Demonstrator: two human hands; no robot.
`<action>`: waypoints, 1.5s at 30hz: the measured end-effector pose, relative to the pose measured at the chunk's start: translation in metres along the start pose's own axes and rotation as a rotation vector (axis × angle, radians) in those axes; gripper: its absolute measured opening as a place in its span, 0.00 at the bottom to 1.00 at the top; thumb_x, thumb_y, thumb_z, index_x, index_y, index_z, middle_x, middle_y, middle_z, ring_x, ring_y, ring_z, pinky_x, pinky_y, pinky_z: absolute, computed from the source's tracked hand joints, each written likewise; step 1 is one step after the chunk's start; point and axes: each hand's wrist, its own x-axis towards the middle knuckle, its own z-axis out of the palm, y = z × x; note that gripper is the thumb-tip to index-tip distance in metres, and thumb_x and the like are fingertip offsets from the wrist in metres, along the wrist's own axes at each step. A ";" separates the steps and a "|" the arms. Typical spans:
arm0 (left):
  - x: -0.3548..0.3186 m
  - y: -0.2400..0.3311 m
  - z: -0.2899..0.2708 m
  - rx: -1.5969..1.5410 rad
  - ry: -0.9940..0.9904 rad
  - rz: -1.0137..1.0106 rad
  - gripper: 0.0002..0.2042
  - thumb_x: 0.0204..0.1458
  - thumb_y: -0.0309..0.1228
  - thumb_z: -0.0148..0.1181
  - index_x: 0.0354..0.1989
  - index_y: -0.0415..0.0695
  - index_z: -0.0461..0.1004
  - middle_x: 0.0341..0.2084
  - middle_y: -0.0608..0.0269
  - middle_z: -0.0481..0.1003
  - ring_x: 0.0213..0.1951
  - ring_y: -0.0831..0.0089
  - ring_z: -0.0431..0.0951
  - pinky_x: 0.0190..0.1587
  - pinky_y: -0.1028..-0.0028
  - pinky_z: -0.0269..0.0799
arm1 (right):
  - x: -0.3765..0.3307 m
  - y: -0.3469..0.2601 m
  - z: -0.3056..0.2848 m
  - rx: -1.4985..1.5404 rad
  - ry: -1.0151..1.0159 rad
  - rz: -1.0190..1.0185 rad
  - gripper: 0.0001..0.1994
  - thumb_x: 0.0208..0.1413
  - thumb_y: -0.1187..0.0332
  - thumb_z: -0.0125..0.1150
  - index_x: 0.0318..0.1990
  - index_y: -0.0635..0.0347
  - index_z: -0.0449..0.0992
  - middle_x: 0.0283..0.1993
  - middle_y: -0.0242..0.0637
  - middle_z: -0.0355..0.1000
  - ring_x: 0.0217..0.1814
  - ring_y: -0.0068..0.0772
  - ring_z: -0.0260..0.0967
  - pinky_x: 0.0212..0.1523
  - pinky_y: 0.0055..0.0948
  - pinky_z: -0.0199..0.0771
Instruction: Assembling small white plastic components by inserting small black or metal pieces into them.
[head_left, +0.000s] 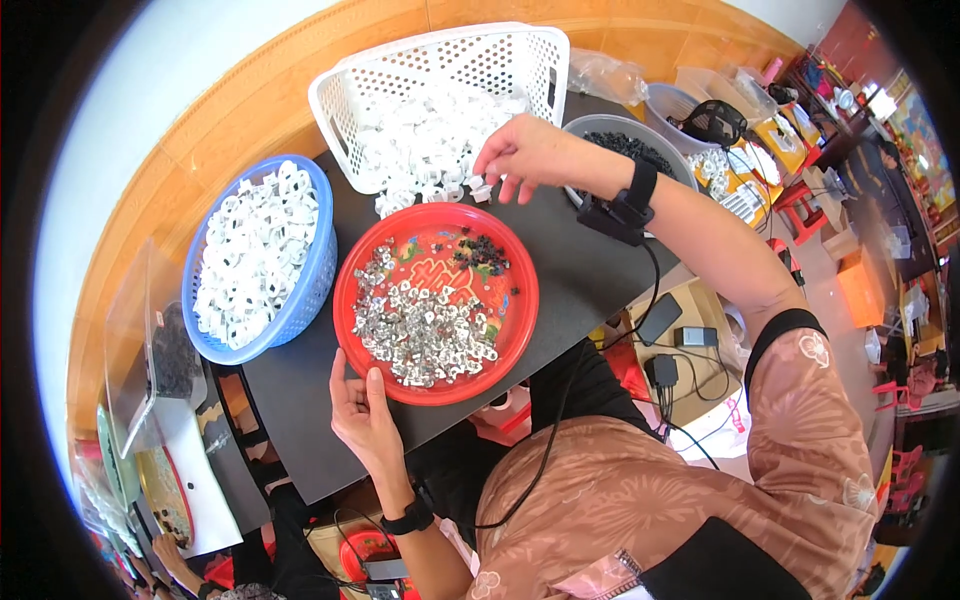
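White plastic parts [402,198] were found lying loose on the dark table [575,265], in a heap before the open front of a white perforated basket [450,58], from which more of the same are spilled. The loose heap is bounded on its near side by a round red tray [518,325].

The right hand [530,158] is extended over the right end of this heap and is by far the nearer of the two. From its fingertips, most of the loose parts lie to the left, with the basket's contents to the left and beyond. Its fingers are bent and brought fairly close together; one white part is seen right at the tips, but whether it is gripped or merely lies behind them cannot be told. No common long axis can be read, the parts being jumbled.

The left hand [366,415] is placed at the near left rim of the tray, thumb and forefinger well parted, with no small part seen in it. Within the tray, small metal pieces [425,335] are spread, and black pieces [482,252] are gathered toward its far right.
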 end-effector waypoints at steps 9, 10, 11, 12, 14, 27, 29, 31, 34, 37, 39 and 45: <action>0.002 0.001 0.001 -0.065 -0.005 -0.003 0.21 0.55 0.24 0.57 0.58 0.36 0.67 0.17 0.71 0.67 0.21 0.86 0.61 0.25 0.82 0.59 | 0.038 0.036 -0.008 -0.397 0.104 -0.020 0.08 0.45 0.73 0.63 0.35 0.66 0.79 0.24 0.37 0.75 0.22 0.23 0.73 0.20 0.26 0.73; 0.002 0.000 0.001 -0.081 -0.009 -0.013 0.21 0.55 0.24 0.57 0.58 0.36 0.67 0.17 0.72 0.67 0.21 0.86 0.61 0.25 0.82 0.59 | 0.039 0.037 -0.002 -0.457 0.095 -0.106 0.09 0.42 0.72 0.66 0.33 0.64 0.80 0.24 0.39 0.75 0.24 0.29 0.74 0.24 0.30 0.74; 0.003 -0.001 0.001 -0.079 -0.005 -0.010 0.21 0.55 0.24 0.57 0.58 0.36 0.67 0.17 0.72 0.67 0.21 0.86 0.61 0.25 0.82 0.59 | 0.043 0.044 0.004 -0.456 0.096 -0.111 0.09 0.42 0.72 0.66 0.33 0.64 0.80 0.24 0.39 0.75 0.24 0.29 0.74 0.24 0.30 0.74; 0.003 -0.002 0.001 -0.083 -0.005 -0.014 0.21 0.55 0.24 0.57 0.58 0.36 0.67 0.17 0.72 0.67 0.21 0.86 0.61 0.25 0.82 0.59 | 0.042 0.042 0.013 -0.574 0.152 -0.251 0.09 0.41 0.71 0.67 0.32 0.63 0.79 0.25 0.41 0.76 0.26 0.34 0.75 0.28 0.32 0.75; 0.003 -0.002 0.000 -0.083 -0.005 -0.015 0.21 0.55 0.24 0.57 0.58 0.36 0.67 0.18 0.72 0.67 0.21 0.86 0.61 0.25 0.83 0.59 | 0.040 0.039 0.023 -0.731 0.160 -0.242 0.08 0.40 0.70 0.68 0.28 0.62 0.79 0.28 0.44 0.76 0.33 0.46 0.75 0.36 0.38 0.75; -0.006 0.051 -0.007 -0.119 0.012 0.067 0.21 0.54 0.23 0.59 0.57 0.38 0.68 0.40 0.61 0.75 0.36 0.82 0.71 0.36 0.81 0.68 | -0.052 -0.013 0.064 -0.610 0.395 -0.970 0.08 0.46 0.73 0.59 0.35 0.57 0.77 0.33 0.37 0.73 0.33 0.38 0.74 0.32 0.32 0.73; -0.003 0.066 0.002 -0.290 -0.136 0.052 0.22 0.54 0.23 0.58 0.58 0.38 0.67 0.47 0.56 0.74 0.41 0.79 0.73 0.43 0.79 0.70 | -0.068 -0.021 0.080 -0.653 0.497 -1.170 0.11 0.44 0.70 0.58 0.38 0.57 0.77 0.39 0.32 0.73 0.34 0.31 0.71 0.37 0.28 0.71; 0.000 0.081 0.013 -0.501 -0.309 -0.070 0.21 0.57 0.25 0.56 0.60 0.37 0.65 0.48 0.56 0.74 0.44 0.78 0.73 0.45 0.77 0.70 | -0.080 -0.026 0.093 -0.670 0.517 -1.212 0.13 0.45 0.70 0.57 0.40 0.58 0.77 0.40 0.33 0.73 0.35 0.31 0.71 0.37 0.29 0.70; 0.006 0.090 0.022 -0.552 -0.404 -0.079 0.19 0.60 0.26 0.51 0.59 0.36 0.66 0.50 0.56 0.73 0.44 0.77 0.75 0.46 0.76 0.72 | -0.085 -0.030 0.105 -0.677 0.531 -1.205 0.14 0.45 0.69 0.57 0.41 0.59 0.77 0.41 0.34 0.73 0.35 0.31 0.71 0.37 0.30 0.70; 0.012 0.085 0.021 -0.667 -0.475 -0.145 0.18 0.60 0.27 0.52 0.59 0.38 0.68 0.50 0.60 0.74 0.46 0.78 0.75 0.44 0.77 0.72 | -0.078 -0.026 0.108 -0.581 0.507 -1.180 0.14 0.44 0.71 0.58 0.42 0.59 0.77 0.41 0.35 0.73 0.35 0.32 0.72 0.37 0.29 0.70; 0.019 0.082 0.019 -0.734 -0.520 -0.158 0.18 0.60 0.27 0.53 0.59 0.38 0.67 0.50 0.61 0.74 0.46 0.76 0.75 0.46 0.77 0.73 | -0.077 -0.026 0.106 -0.516 0.488 -1.118 0.14 0.45 0.72 0.59 0.43 0.59 0.77 0.42 0.36 0.73 0.36 0.34 0.72 0.37 0.30 0.70; 0.042 0.082 0.026 -0.905 -0.518 -0.129 0.19 0.59 0.24 0.52 0.59 0.34 0.66 0.52 0.57 0.72 0.51 0.73 0.73 0.55 0.73 0.69 | -0.074 -0.044 0.097 -0.128 0.345 -0.891 0.15 0.49 0.70 0.64 0.46 0.59 0.75 0.43 0.39 0.71 0.40 0.41 0.72 0.39 0.33 0.73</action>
